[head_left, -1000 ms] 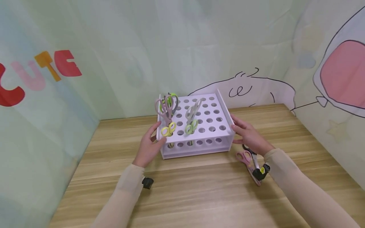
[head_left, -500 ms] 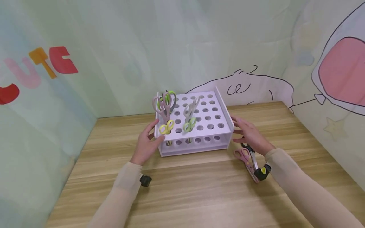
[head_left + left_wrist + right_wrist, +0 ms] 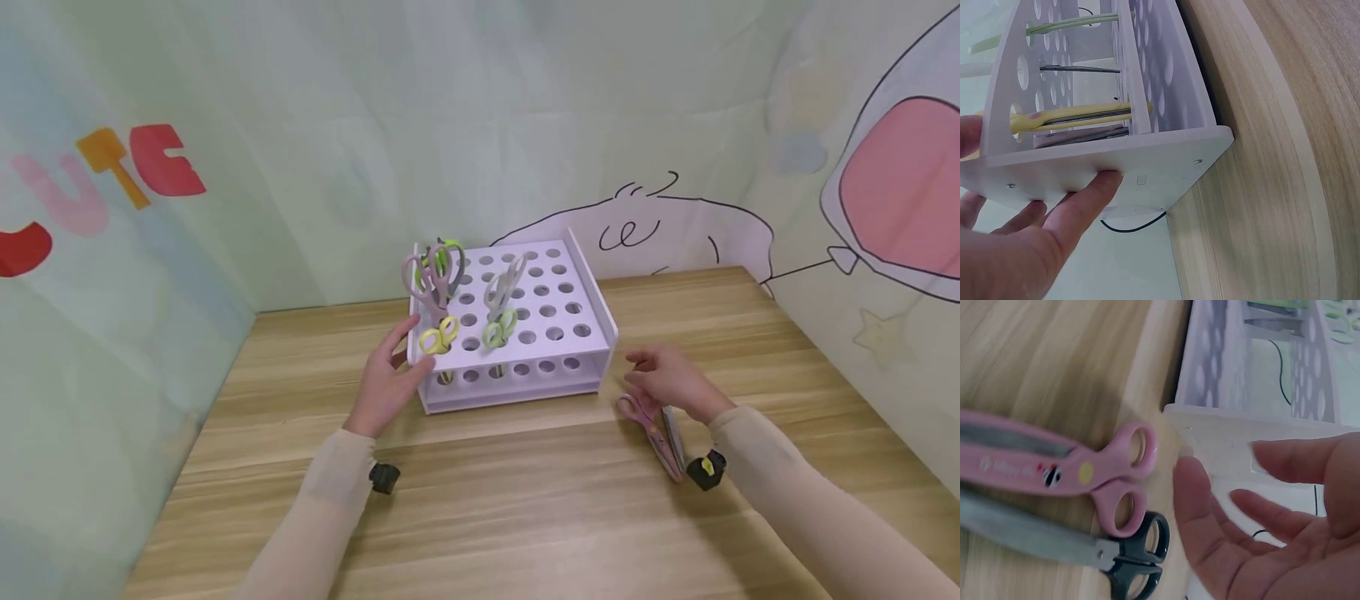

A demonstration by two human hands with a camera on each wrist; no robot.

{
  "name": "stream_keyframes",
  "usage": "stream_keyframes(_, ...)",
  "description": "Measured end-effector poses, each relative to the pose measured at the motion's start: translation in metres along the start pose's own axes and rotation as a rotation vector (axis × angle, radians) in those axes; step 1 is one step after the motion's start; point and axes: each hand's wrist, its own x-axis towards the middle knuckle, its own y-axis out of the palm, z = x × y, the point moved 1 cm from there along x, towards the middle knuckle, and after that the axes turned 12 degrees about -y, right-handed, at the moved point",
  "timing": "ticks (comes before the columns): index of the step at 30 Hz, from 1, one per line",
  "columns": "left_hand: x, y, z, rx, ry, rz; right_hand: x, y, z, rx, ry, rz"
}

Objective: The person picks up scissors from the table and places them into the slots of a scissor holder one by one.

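The left grip [image 3: 384,383] holds the left side of a white rack [image 3: 589,287], its thumb over the front corner of the top panel and its fingers against the side wall. The yellow scissors [image 3: 1085,112] stand in the hole at that corner, just beside the thumb. Behind them are the mauve scissors [image 3: 438,315], then the green-and-grey scissors [image 3: 452,243]. To their right, the light green scissors [image 3: 499,330] stand in the front row with the white scissors [image 3: 504,292] behind.

The right grip [image 3: 667,383] holds nothing; its fingers are loosely bent, thumb apart, to the right of the rack and clear of it. Just beside its fingers are the handles of the pink scissors [image 3: 1085,473] and the black scissors [image 3: 1104,550], side by side on the wooden surface [image 3: 525,500], with their blades pointing toward the person. In the head view the hand covers the black handles.

The pink scissors carry small white lettering, too blurred to read, beside a little cartoon face and a yellow dot. On the cloth [image 3: 360,125] at left, big coloured letters [image 3: 167,160] read CUTE, the C cut off by the view's edge.
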Motion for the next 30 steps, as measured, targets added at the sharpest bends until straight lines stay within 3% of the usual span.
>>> stream_keyframes(10,-0.002,-0.004,-0.005,0.036,0.001,-0.006,-0.016,0.008,0.004,-0.361,0.049,0.071)
stream_keyframes(18,0.000,-0.002,-0.004,0.029,0.016,-0.009,-0.024,0.016,0.002,-0.449,0.070,0.059)
stream_keyframes(30,-0.001,0.000,0.001,0.011,-0.008,0.004,-0.026,0.026,-0.005,-0.621,-0.037,-0.020)
